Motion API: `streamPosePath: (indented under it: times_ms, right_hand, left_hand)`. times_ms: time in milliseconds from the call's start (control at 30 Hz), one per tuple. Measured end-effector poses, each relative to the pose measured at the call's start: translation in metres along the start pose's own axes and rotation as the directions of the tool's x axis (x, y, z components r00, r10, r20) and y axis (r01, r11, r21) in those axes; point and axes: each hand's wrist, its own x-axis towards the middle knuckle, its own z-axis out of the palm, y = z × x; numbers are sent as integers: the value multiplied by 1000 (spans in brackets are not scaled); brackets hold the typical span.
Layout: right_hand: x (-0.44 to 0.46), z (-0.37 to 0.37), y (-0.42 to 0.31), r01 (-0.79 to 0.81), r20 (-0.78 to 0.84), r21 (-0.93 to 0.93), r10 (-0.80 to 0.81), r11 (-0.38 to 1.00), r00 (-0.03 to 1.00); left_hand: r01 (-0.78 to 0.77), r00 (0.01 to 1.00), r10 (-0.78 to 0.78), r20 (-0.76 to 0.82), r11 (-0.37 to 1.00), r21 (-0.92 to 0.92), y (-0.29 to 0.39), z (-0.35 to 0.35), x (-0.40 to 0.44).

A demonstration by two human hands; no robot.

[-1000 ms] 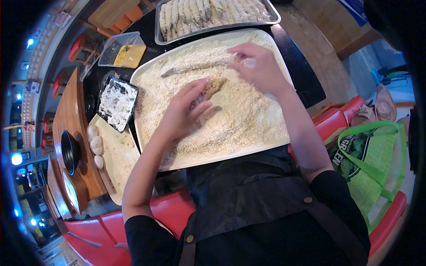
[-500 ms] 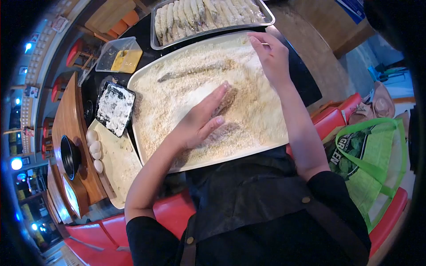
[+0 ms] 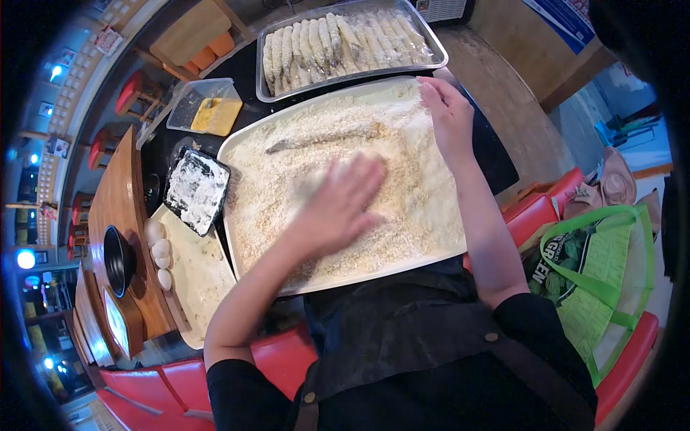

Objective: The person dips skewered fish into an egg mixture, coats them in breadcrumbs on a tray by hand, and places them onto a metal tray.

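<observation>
A large white tray (image 3: pixel 374 275) of pale breadcrumbs (image 3: pixel 417 208) lies in front of me. My left hand (image 3: pixel 338 205) is flat over the middle of the crumbs, fingers stretched out and slightly blurred, with nothing visible in it. What lies under the palm is hidden. At the tray's far right corner, my right hand (image 3: pixel 451 122) grips the rim, fingertips over the edge and thumb on the inner side. One crumb-coated shrimp (image 3: pixel 309 140) rests on the crumbs beyond my left hand, its darker tail end toward the left.
Behind stands a metal tray (image 3: pixel 359 81) with rows of coated shrimp. To the left are a plastic container of yellow liquid (image 3: pixel 215 115), a black tray of white flour (image 3: pixel 194 188), several eggs (image 3: pixel 162 251) and a black bowl (image 3: pixel 118 260). A green bag (image 3: pixel 604 280) sits right.
My left hand has flattened and swept over the crumbs, where its fingers were angled upward before. My right hand stays at the tray's corner. The whole view has shifted slightly downward.
</observation>
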Motion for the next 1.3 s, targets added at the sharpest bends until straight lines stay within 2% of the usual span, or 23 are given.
streamPosePath:
  times_ms: [67, 100, 200, 233, 333, 367, 400, 467, 567, 667, 700, 800, 833, 933, 1033, 1133, 1233, 1300]
  right_hand:
    - [0, 0, 3, 3, -12, 10, -3, 1000, 1000]
    - [0, -1, 2, -5, -9, 4, 5, 1000, 1000]
    - [-3, 0, -2, -10, 8, -60, 10, 998, 1000]
    - [-4, 0, -2, 4, 14, -112, -2, 994, 1000]
    - [-12, 5, -6, 95, 123, -210, -70, 973, 990]
    - [-14, 10, -6, 141, 176, -232, -101, 962, 979]
    - [-11, 17, -4, 200, 213, -173, -162, 964, 964]
    - [3, 26, -19, 249, 210, -161, -213, 955, 954]
    - [43, 39, -33, 274, 152, -193, -247, 942, 957]
    - [84, 51, -23, 246, 222, -293, -185, 924, 957]
    - [91, 55, -20, 282, 227, -320, -216, 904, 950]
    - [105, 61, -12, 251, 303, -425, -125, 870, 945]
    - [107, 61, -10, 294, 326, -490, -140, 821, 935]
    - [115, 61, -7, 180, 345, -619, 59, 764, 937]
    - [121, 66, 6, 272, 385, -448, -91, 852, 919]
    - [137, 73, 10, 473, 510, -482, -202, 738, 836]
    - [151, 75, 3, 561, 683, -353, -203, 749, 702]
    - [163, 78, 1, 610, 765, -337, -169, 717, 621]
  left_hand:
    - [-78, 994, 93, 57, 971, -226, 22, -6, -1]
    - [-59, 986, 89, 143, 977, -203, 22, -9, -1]
    - [16, 999, -19, 37, 996, 89, -6, -8, -1]
    - [83, 997, -83, 2, 996, 21, -15, -16, -5]
    - [99, 995, -99, -6, 990, 103, -16, -16, -10]
    - [110, 994, -110, 8, 991, 76, -9, -13, -11]
    - [138, 990, -138, 35, 990, 15, 2, -20, -11]
    - [186, 981, -187, -44, 982, -35, 18, -33, -19]
    - [383, 909, -399, -120, 914, -134, 34, -54, -40]
    - [460, 813, -537, -224, 830, -316, 36, -45, -60]
    - [470, 759, -588, -278, 791, -392, 37, -39, -63]
    - [508, 677, -651, -342, 750, -424, 36, -20, -75]
    - [505, 633, -670, -388, 737, -450, 38, -16, -76]
    - [498, 588, -686, -429, 725, -476, 38, -8, -80]
    - [469, 549, -696, -463, 715, -519, 37, -9, -79]
    - [444, 529, -702, -476, 707, -550, 34, -7, -79]
    - [461, 504, -702, -503, 711, -531, 37, -10, -79]
    - [454, 496, -704, -508, 710, -539, 36, -10, -80]
